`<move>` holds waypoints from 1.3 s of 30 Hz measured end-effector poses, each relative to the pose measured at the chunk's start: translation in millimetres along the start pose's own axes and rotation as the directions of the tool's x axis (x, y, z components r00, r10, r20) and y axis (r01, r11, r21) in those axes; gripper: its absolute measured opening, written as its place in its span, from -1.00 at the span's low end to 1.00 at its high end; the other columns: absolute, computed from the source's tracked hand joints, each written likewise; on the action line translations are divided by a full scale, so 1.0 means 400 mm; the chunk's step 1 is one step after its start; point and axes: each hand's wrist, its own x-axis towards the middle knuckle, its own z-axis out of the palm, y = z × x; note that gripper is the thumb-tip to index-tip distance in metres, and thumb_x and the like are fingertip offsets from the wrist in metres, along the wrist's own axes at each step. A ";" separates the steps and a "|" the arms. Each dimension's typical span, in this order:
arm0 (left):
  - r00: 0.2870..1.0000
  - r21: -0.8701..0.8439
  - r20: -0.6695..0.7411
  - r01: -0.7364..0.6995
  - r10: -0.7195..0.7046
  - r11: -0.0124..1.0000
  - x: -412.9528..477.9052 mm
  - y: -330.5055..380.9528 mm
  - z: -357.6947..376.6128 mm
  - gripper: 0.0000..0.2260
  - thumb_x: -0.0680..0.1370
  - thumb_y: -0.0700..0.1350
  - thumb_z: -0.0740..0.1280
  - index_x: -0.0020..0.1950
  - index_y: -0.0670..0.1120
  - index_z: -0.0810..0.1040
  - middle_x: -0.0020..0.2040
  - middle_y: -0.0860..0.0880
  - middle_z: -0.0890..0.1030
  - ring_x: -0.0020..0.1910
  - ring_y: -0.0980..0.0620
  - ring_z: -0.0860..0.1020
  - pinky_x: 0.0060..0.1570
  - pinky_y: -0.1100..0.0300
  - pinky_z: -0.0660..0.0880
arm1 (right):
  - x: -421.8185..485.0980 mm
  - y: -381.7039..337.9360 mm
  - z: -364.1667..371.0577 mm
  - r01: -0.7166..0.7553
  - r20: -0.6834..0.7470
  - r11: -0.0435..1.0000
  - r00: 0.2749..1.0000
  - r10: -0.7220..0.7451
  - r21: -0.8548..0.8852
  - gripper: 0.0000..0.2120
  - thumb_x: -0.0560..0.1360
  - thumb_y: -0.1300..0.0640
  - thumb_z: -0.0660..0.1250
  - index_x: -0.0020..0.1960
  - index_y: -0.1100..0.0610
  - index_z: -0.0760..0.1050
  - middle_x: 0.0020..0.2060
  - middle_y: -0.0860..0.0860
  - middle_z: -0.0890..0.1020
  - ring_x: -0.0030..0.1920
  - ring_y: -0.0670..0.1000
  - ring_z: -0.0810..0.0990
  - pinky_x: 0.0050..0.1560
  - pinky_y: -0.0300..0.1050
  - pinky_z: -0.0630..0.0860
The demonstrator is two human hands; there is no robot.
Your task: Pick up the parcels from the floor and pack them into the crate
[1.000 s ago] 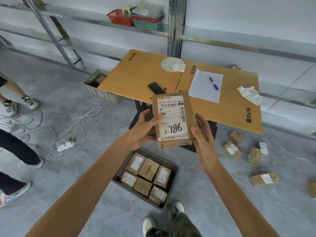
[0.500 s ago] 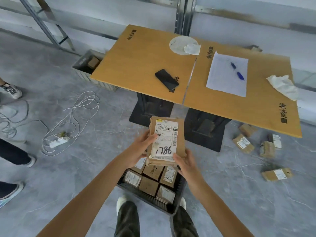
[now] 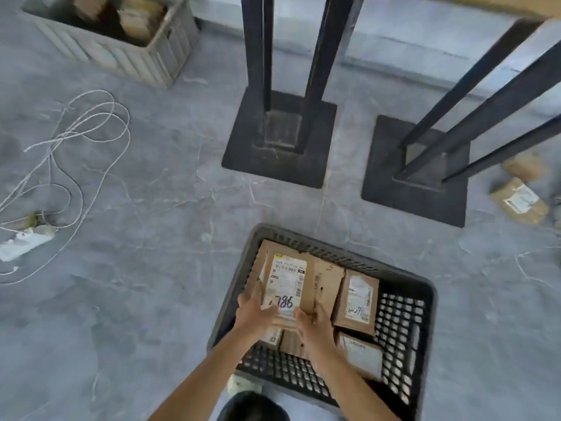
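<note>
A dark grey perforated crate (image 3: 403,302) sits on the floor right below me with several brown parcels in it. A flat brown parcel (image 3: 288,284) with a white label marked 1786 lies across the parcels at the crate's left side. My left hand (image 3: 253,311) holds its near left corner, and my right hand (image 3: 314,322) holds its near right edge. Another labelled parcel (image 3: 358,300) lies to the right inside the crate. Two loose parcels (image 3: 520,203) lie on the floor at the far right.
Two black table pedestals (image 3: 274,141) stand just beyond the crate. A pale ribbed bin (image 3: 121,53) with parcels sits at top left. A white cable and power strip (image 3: 24,238) sprawl on the floor at left. My shoe (image 3: 243,385) shows near the crate's front.
I have bent down, so the tabletop has left the view. Both hands have lowered the 1786 parcel from chest height into the crate, onto the parcels there.
</note>
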 end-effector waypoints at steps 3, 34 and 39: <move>0.999 -0.257 -0.015 0.033 -0.038 0.966 0.155 -0.054 0.024 -0.47 0.54 -0.21 0.27 0.49 -0.05 0.19 0.36 -0.13 0.38 0.26 -0.15 0.45 0.16 -0.04 0.50 | 0.173 0.046 0.056 0.068 -0.061 0.995 0.995 -0.073 -0.074 -0.57 0.52 0.19 0.33 0.33 0.02 0.29 0.20 -0.01 0.54 0.13 -0.03 0.56 0.14 -0.07 0.52; 0.873 -0.579 -0.117 0.327 -0.474 0.747 0.255 -0.051 0.031 -0.66 0.59 -0.24 0.21 0.37 -0.19 0.36 0.27 -0.15 0.49 0.14 -0.04 0.49 0.07 0.15 0.47 | 0.325 0.071 0.068 -0.039 0.033 0.909 0.998 0.058 -0.415 -0.59 0.51 0.34 0.21 0.32 0.11 0.25 0.16 0.00 0.39 -0.06 -0.09 0.42 -0.25 -0.33 0.37; 0.955 -0.204 -0.162 0.212 -0.247 0.956 0.114 0.058 -0.009 -0.67 0.59 -0.23 0.12 0.34 -0.22 0.41 0.11 -0.17 0.54 -0.24 0.00 0.45 -0.30 0.17 0.40 | 0.152 -0.031 -0.004 0.122 -0.017 0.864 0.989 -0.149 -0.488 -0.49 0.55 0.26 0.19 0.47 0.16 0.17 0.40 0.08 0.33 0.41 0.07 0.31 0.34 -0.04 0.30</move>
